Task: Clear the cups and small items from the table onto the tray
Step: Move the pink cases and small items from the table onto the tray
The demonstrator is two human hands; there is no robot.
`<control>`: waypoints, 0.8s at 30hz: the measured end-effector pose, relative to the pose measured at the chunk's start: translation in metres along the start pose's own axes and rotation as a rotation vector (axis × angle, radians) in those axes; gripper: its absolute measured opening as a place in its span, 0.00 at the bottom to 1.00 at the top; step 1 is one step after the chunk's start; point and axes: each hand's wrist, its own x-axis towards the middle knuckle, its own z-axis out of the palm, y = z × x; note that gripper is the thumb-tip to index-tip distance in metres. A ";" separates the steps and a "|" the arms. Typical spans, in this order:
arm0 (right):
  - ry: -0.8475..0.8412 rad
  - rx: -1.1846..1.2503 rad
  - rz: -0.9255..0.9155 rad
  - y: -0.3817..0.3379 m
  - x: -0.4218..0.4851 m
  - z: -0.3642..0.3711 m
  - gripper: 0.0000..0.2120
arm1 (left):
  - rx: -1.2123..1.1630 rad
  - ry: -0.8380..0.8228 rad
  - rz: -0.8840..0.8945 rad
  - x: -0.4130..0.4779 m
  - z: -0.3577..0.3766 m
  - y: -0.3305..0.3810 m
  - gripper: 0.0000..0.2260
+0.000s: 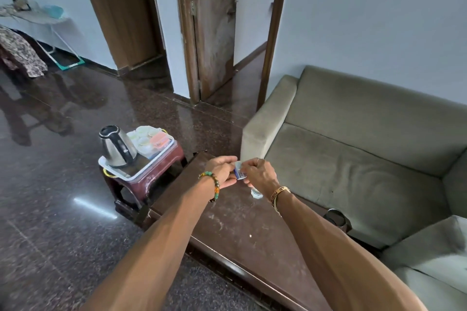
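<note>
Over the far end of the dark wooden table (235, 225), my left hand (222, 171) and my right hand (257, 174) meet and both pinch a small white-and-blue packet (238, 171). A small clear item (256, 194) lies on the table just below my right wrist. The white tray (121, 173) sits on a maroon stool (156, 174) to the left of the table. It holds a steel kettle (116, 148), several white cups (145, 135) and an orange-lidded box (159, 140).
A grey sofa (366, 149) runs along the table's right side, its cushion close to the edge. A dark round object (334, 217) sits between table and sofa. Polished granite floor (63, 209) spreads to the left. Wooden doors (214, 28) stand behind.
</note>
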 end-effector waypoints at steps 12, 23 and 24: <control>-0.263 -0.044 -0.114 -0.055 0.037 0.111 0.11 | -0.184 0.234 -0.051 0.033 -0.119 0.003 0.11; -0.443 -0.049 -0.237 -0.110 0.076 0.186 0.09 | -0.340 0.530 0.008 0.050 -0.191 0.020 0.09; -0.462 -0.046 -0.253 -0.116 0.075 0.194 0.08 | -0.369 0.555 0.009 0.050 -0.200 0.020 0.10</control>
